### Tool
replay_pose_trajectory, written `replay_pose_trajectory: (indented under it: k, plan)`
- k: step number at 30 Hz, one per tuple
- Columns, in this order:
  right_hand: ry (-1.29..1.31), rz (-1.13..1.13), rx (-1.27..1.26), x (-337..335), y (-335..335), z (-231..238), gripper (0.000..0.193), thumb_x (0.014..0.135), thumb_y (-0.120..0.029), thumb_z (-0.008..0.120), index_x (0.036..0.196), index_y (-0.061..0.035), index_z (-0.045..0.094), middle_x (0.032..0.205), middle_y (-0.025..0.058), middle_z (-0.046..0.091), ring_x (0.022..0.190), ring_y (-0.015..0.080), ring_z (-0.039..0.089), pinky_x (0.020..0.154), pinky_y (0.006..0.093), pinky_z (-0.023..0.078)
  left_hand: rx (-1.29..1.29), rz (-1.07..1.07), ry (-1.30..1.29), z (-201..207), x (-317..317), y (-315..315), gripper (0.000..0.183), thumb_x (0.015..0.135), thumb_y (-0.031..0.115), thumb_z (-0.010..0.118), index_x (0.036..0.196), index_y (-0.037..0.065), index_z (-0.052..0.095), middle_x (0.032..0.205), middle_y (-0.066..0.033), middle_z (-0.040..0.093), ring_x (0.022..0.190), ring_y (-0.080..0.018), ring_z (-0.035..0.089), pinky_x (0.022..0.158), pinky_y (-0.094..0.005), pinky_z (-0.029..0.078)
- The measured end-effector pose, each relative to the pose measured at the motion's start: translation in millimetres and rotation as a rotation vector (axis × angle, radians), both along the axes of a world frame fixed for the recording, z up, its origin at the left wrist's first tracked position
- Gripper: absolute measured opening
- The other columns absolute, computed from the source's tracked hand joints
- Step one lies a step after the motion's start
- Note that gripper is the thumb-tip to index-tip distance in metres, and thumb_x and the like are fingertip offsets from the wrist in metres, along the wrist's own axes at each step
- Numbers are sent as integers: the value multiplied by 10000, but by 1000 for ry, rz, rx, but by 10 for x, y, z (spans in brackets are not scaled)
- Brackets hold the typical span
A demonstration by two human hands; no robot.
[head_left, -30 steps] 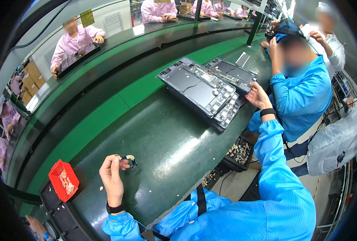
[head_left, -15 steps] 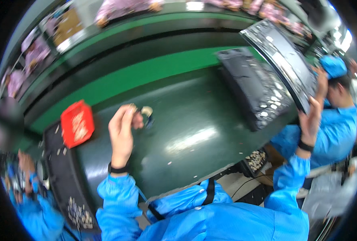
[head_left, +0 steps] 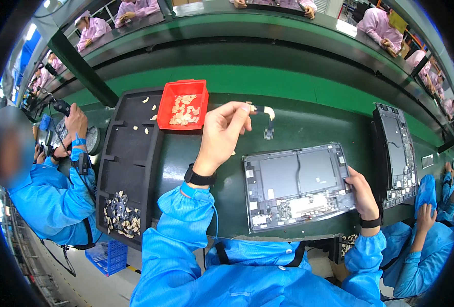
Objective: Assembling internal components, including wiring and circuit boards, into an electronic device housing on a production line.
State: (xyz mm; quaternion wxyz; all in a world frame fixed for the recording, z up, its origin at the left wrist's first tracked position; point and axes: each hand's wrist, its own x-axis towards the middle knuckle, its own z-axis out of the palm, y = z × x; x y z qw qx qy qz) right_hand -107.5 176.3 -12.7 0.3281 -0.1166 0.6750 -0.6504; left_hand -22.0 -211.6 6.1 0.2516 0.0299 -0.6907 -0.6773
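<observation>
My left hand is raised above the green table, pinching one end of a thin flex cable with a pale tab; the cable hangs to the right of my fingers. An open grey laptop base with its inner parts showing lies flat in front of me. My right hand grips its right edge. Both wrists wear black straps, and my sleeves are blue.
A red bin of small pale bits sits on a black foam tray, which holds dark parts at its near end. A second laptop base lies to the right. People in blue work at both sides; others in pink sit beyond the conveyor.
The view has swung left to right. The laptop base has come from the right to lie in front of me, held by my right hand. My left hand keeps the small part raised.
</observation>
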Motion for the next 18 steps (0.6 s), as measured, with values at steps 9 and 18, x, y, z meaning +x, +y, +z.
replay_pose_trajectory:
  k: [9,18]
  plan:
    - [1046,228,196,-100,-1295,342,469,988,-256,677,1335,52,605,1221,245,680,1142,384,652,1013,427,489,-112,-188,-163,-240,-66,198,252,1080,210,569,1068,-15,683,789,16,631,730,-46,551,662,-223,456]
    - [441,71,-221,-45,-1744,-48,257,1041,-136,648,1233,34,675,923,56,777,788,32,631,685,197,489,-229,-2,-92,-215,-108,387,168,992,125,703,1092,-10,715,905,-18,745,765,-35,647,596,-208,425]
